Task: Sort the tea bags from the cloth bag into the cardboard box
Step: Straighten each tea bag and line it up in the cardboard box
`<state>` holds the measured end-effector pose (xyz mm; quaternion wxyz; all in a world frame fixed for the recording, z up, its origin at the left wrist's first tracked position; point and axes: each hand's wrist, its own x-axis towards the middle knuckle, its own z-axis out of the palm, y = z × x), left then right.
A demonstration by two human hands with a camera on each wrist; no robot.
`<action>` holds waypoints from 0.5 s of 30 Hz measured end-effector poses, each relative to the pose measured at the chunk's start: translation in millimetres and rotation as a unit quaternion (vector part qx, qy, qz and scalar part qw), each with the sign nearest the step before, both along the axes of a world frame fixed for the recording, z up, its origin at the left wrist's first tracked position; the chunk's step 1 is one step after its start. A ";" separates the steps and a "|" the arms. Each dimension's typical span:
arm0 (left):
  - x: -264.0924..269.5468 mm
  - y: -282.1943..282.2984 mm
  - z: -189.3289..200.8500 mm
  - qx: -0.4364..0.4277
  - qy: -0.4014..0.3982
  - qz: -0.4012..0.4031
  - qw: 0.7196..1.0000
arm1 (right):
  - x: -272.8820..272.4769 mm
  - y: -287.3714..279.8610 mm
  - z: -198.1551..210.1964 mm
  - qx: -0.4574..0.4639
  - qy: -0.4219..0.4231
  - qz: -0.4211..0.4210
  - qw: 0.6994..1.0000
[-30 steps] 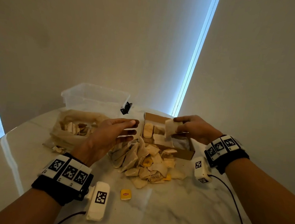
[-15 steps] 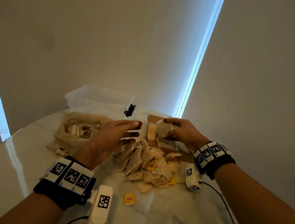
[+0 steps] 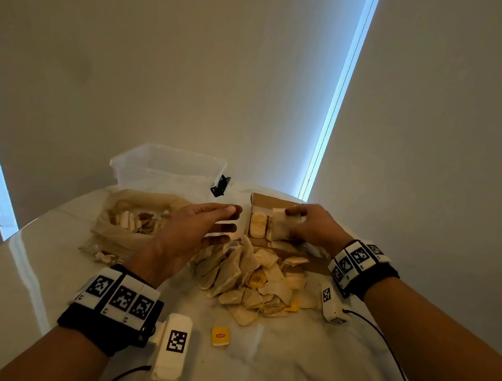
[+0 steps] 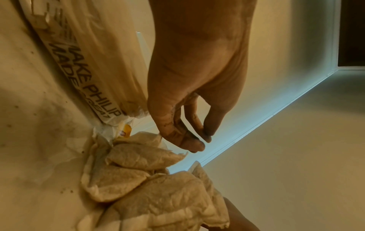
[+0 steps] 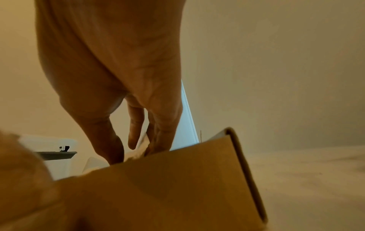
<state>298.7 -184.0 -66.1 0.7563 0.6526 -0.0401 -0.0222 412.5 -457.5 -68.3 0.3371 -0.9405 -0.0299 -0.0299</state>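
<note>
Brown cardboard box [image 3: 261, 202] sits open at the far side of the white marble table [image 3: 289, 361], and the right hand [image 3: 313, 226] pinches a pale paper tea bag [image 3: 281, 228] upright inside it, next to a tea bag already standing there [image 3: 258, 224]. Fingers straight and holding nothing, the left hand [image 3: 191, 233] hovers flat over the loose heap of tea bags [image 3: 254, 281] just in front of the box. Further left lies the crumpled beige cloth bag [image 3: 125, 228] with tea bags in its open mouth, a clear plastic tub [image 3: 166, 167] behind it and a small yellow tag [image 3: 220, 336] alone nearer the person.
</note>
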 end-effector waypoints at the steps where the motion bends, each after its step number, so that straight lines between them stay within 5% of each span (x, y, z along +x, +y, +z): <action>1: -0.1 0.2 -0.2 0.000 0.000 -0.001 1.000 | -2.1 -1.1 2.3 -0.003 -0.010 0.003 1.000; 7: 2.0 0.0 -1.2 -0.003 -0.003 0.003 1.000 | -15.8 -3.1 20.5 -0.015 -0.165 -0.002 0.986; 15: 1.4 -2.6 -2.1 0.006 0.005 0.003 1.000 | -26.9 18.0 6.4 -0.205 -0.015 0.098 0.974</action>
